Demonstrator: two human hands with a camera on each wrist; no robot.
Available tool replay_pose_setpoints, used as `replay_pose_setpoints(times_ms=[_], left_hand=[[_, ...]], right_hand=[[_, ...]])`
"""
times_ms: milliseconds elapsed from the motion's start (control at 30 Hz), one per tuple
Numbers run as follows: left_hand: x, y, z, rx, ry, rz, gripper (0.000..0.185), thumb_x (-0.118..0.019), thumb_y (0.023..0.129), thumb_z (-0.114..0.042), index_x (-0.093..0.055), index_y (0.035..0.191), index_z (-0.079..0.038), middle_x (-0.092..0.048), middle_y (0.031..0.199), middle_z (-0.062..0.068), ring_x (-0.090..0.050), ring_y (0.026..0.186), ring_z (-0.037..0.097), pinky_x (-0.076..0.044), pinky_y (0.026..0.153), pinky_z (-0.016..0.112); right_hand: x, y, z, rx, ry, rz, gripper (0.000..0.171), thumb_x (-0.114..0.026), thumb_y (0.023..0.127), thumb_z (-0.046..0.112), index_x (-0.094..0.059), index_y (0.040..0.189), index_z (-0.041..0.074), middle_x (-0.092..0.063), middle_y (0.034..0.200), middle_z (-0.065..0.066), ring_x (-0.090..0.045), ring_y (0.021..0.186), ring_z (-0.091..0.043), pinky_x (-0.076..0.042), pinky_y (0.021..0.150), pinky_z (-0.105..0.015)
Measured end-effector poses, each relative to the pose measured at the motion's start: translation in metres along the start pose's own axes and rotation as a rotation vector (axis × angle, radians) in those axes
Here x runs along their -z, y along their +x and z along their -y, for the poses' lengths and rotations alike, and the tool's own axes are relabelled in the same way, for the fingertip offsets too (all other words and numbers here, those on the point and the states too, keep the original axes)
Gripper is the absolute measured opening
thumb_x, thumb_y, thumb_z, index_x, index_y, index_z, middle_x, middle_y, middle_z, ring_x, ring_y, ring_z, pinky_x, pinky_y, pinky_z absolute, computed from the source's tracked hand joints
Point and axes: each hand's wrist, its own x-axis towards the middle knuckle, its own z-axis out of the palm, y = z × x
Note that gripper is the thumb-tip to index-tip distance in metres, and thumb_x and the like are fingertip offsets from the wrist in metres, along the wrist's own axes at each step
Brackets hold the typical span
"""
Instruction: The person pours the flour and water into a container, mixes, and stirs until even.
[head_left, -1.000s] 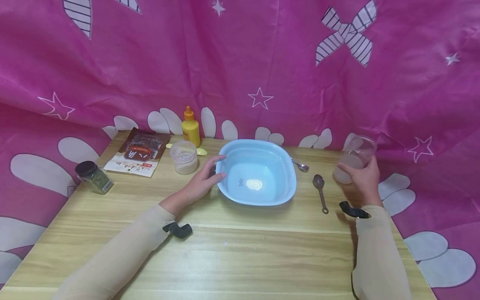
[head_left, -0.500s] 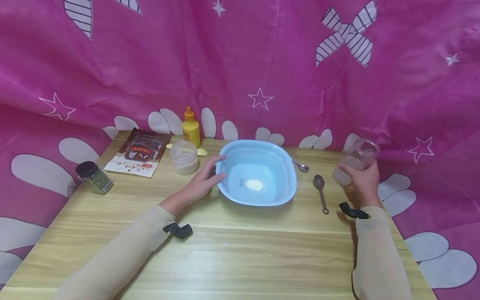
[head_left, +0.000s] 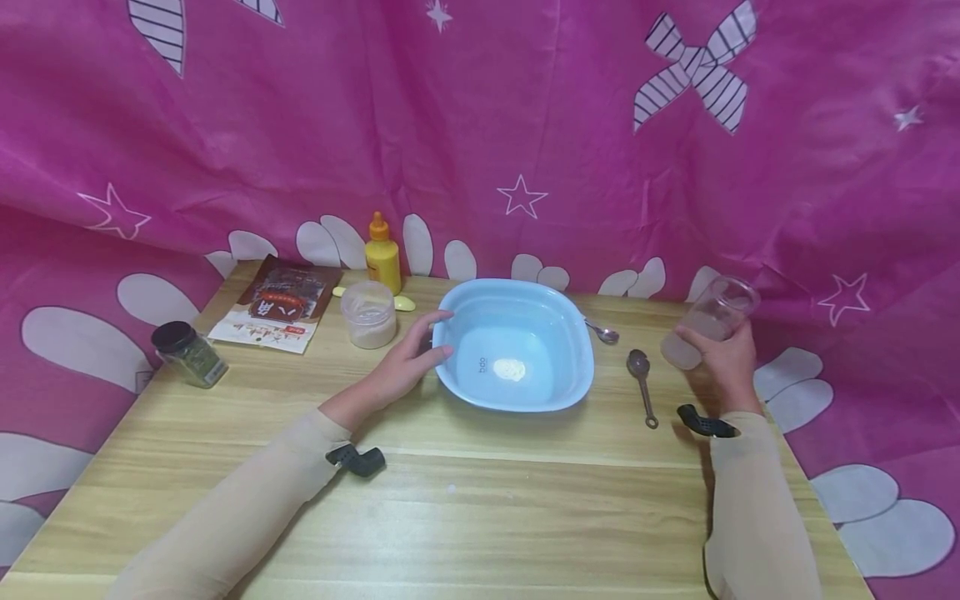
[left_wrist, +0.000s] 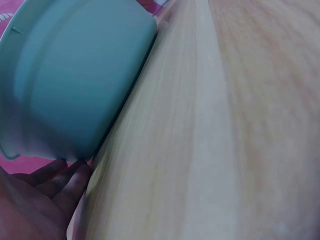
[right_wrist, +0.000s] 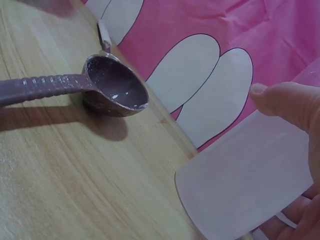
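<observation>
Tilted, the clear jar in the right hand seemingly holds pale powder.

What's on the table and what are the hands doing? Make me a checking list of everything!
Surface: wooden table, light grain.
Job's things: blue basin with a small white heap inside; clear jar tilted, whitish powder inside.
Clutter: purple spoon and metal spoon right of the basin; lidless tub, yellow bottle, packet, dark-lidded herb jar on the left.
Grippers: left hand rests straight fingers on the basin's rim; right hand grips the clear jar.
Cables: nothing seen.
Surroundings: pink curtain with stars and white petals.
</observation>
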Motion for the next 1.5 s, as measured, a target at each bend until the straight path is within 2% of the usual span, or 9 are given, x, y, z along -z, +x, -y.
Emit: replay_pose_setpoints(times_ms=[267, 500, 633, 833, 967, 1067, 1267, 1367, 1500], left_hand=[[0.001, -0.001, -0.001, -0.003, -0.011, -0.004, 0.059, -0.061, 0.115, -0.021, -0.038, 0.169, -0.017, -0.031, 0.178, 0.021, -0.041, 0.159, 0.048, -0.042, 0.125, 0.061], [-0.002, 0.000, -0.001, -0.019, -0.031, 0.002, 0.060, -0.062, 0.114, -0.020, -0.037, 0.169, -0.015, -0.028, 0.180, 0.020, -0.040, 0.159, 0.048, -0.043, 0.125, 0.060], [-0.003, 0.001, -0.001, -0.012, -0.024, 0.002, 0.060, -0.062, 0.114, -0.021, -0.038, 0.169, -0.016, -0.029, 0.179, 0.018, -0.041, 0.159, 0.047, -0.043, 0.125, 0.060], [-0.003, 0.001, -0.002, -0.011, -0.016, -0.005, 0.059, -0.062, 0.114, -0.021, -0.039, 0.169, -0.016, -0.031, 0.179, 0.019, -0.042, 0.158, 0.047, -0.042, 0.126, 0.060], [-0.002, 0.000, -0.002, -0.008, -0.020, -0.009, 0.060, -0.062, 0.114, -0.021, -0.039, 0.169, -0.017, -0.032, 0.178, 0.019, -0.042, 0.158, 0.046, -0.043, 0.126, 0.060], [-0.002, 0.000, -0.001, -0.007, -0.017, -0.008, 0.059, -0.062, 0.115, -0.021, -0.039, 0.169, -0.017, -0.032, 0.178, 0.020, -0.043, 0.158, 0.047, -0.043, 0.125, 0.060], [-0.002, 0.000, -0.001, -0.008, -0.008, -0.006, 0.059, -0.062, 0.114, -0.023, -0.039, 0.169, -0.018, -0.033, 0.177, 0.020, -0.044, 0.157, 0.047, -0.044, 0.125, 0.060], [-0.002, 0.000, 0.000, -0.004, -0.005, -0.007, 0.059, -0.063, 0.114, -0.023, -0.039, 0.169, -0.019, -0.033, 0.177, 0.020, -0.044, 0.157, 0.047, -0.044, 0.124, 0.060], [-0.002, -0.001, 0.000, -0.003, -0.003, -0.007, 0.059, -0.062, 0.114, -0.024, -0.039, 0.169, -0.019, -0.033, 0.178, 0.020, -0.044, 0.157, 0.047, -0.042, 0.126, 0.060]], right_hand=[[-0.001, -0.003, 0.003, 0.019, 0.016, 0.044, 0.115, -0.095, 0.089, 0.045, -0.024, 0.174, 0.016, -0.036, 0.178, -0.015, -0.034, 0.162, -0.033, -0.026, 0.136, -0.050], [0.001, -0.008, 0.002, 0.056, 0.050, 0.036, 0.125, -0.096, 0.089, 0.041, -0.009, 0.176, 0.021, -0.025, 0.181, -0.016, -0.025, 0.166, -0.030, -0.018, 0.138, -0.044], [0.006, -0.014, 0.002, 0.081, 0.040, 0.050, 0.129, -0.095, 0.090, 0.041, -0.002, 0.178, 0.023, -0.021, 0.183, -0.016, -0.022, 0.168, -0.031, -0.017, 0.138, -0.046], [0.014, -0.025, 0.006, 0.121, -0.002, 0.054, 0.124, -0.092, 0.094, 0.039, -0.003, 0.178, 0.024, -0.023, 0.182, -0.018, -0.027, 0.166, -0.039, -0.026, 0.136, -0.054], [0.017, -0.033, 0.006, 0.207, -0.030, 0.014, 0.119, -0.093, 0.093, 0.031, -0.012, 0.178, 0.022, -0.029, 0.179, -0.019, -0.032, 0.164, -0.038, -0.032, 0.134, -0.056], [0.020, -0.039, 0.006, 0.231, -0.083, -0.024, 0.119, -0.094, 0.092, 0.033, -0.013, 0.179, 0.025, -0.031, 0.175, -0.018, -0.037, 0.160, -0.037, -0.036, 0.132, -0.055], [0.026, -0.052, 0.008, 0.211, -0.133, -0.068, 0.119, -0.095, 0.091, 0.037, -0.014, 0.178, 0.030, -0.032, 0.169, -0.015, -0.044, 0.148, -0.031, -0.044, 0.126, -0.039], [0.027, -0.059, 0.012, 0.228, -0.102, -0.100, 0.111, -0.094, 0.093, 0.028, -0.021, 0.177, 0.026, -0.043, 0.157, -0.010, -0.051, 0.133, -0.019, -0.052, 0.112, -0.025], [0.027, -0.066, 0.020, 0.291, -0.026, -0.116, 0.099, -0.093, 0.093, 0.016, -0.034, 0.172, 0.015, -0.053, 0.136, 0.001, -0.056, 0.116, -0.009, -0.055, 0.093, -0.011]])
